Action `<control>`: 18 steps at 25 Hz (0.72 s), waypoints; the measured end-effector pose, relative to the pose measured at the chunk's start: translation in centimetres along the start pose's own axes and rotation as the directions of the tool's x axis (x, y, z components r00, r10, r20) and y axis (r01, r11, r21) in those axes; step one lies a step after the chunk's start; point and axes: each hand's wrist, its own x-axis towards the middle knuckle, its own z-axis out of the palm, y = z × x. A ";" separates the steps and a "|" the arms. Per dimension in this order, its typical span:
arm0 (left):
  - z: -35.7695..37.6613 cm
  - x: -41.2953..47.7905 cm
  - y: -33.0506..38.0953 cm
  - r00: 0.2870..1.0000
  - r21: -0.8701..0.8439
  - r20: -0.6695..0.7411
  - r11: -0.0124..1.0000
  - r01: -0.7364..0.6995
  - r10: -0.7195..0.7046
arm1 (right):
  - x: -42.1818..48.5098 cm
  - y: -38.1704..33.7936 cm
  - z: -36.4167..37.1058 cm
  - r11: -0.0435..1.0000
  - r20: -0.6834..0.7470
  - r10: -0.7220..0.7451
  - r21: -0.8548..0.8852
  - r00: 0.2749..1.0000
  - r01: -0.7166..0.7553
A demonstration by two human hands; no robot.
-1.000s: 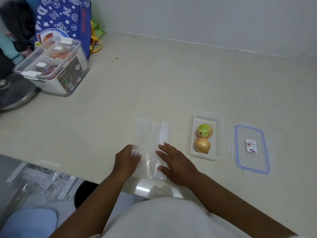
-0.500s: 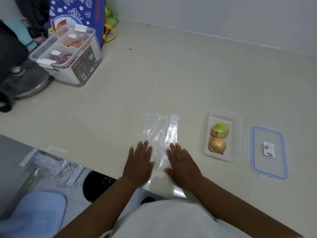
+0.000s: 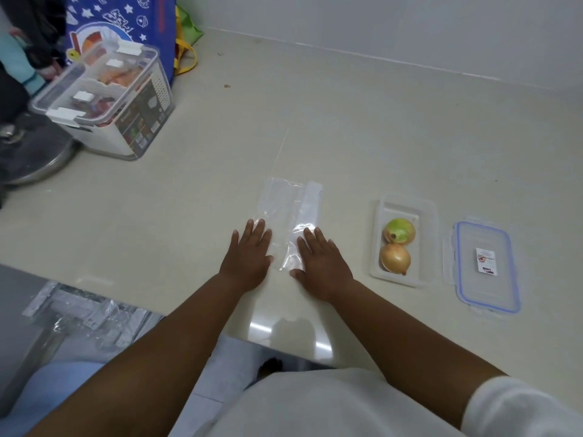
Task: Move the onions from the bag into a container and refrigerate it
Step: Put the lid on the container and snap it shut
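Observation:
A clear plastic bag (image 3: 290, 206) lies flat and empty on the pale counter. My left hand (image 3: 249, 257) rests palm down on the bag's near left part, fingers spread. My right hand (image 3: 321, 263) lies flat on its near right edge. To the right stands a clear rectangular container (image 3: 407, 203) without its lid. Inside it sit a greenish onion (image 3: 400, 231) and, nearer to me, a golden-brown onion (image 3: 395, 258). The container's lid (image 3: 485, 266), clear with a blue seal and a small label, lies flat further right.
A lidded storage box (image 3: 107, 99) with food stands at the back left, a blue patterned bag (image 3: 123, 23) behind it. A round metal lid (image 3: 34, 156) lies at the far left. The counter's front edge (image 3: 284, 342) runs close to my body.
My left hand has opened from a loose grip to lie flat on the bag. Both hands have flattened and smoothed the bag. The view has shifted leftward and closer.

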 end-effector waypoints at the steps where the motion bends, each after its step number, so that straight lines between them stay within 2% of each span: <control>1: -0.2 -0.3 0.5 0.996 -0.031 -0.087 0.999 -0.018 0.015 | -0.6 0.0 -0.2 0.999 -0.033 -0.015 0.028 0.999 0.016; 4: -1.2 -1.2 3.1 0.939 -0.199 -0.339 0.970 -0.137 0.063 | -4.0 0.4 -0.8 0.989 -0.143 -0.056 0.128 0.988 0.075; 6: -1.6 -1.4 5.9 0.903 -0.274 -0.422 0.937 -0.218 0.086 | -7.8 1.4 -1.0 0.979 -0.246 -0.035 0.184 0.969 0.083; 10: -2.7 -0.9 12.8 0.854 -0.380 -0.484 0.834 -0.401 0.191 | -16.0 6.1 -1.0 0.952 -0.431 0.193 0.300 0.882 -0.062; 12: -3.5 -0.4 17.1 0.821 -0.399 -0.501 0.770 -0.499 0.272 | -19.3 9.5 -1.4 0.907 -0.478 0.370 0.371 0.797 -0.198; 15: -4.6 0.7 23.2 0.802 -0.438 -0.475 0.694 -0.572 0.362 | -22.1 14.6 -2.2 0.794 -0.491 0.599 0.467 0.633 -0.390; 18: -5.2 2.4 29.2 0.838 -0.488 -0.314 0.681 -0.545 0.446 | -22.5 20.1 -3.7 0.608 -0.387 0.787 0.620 0.480 -0.496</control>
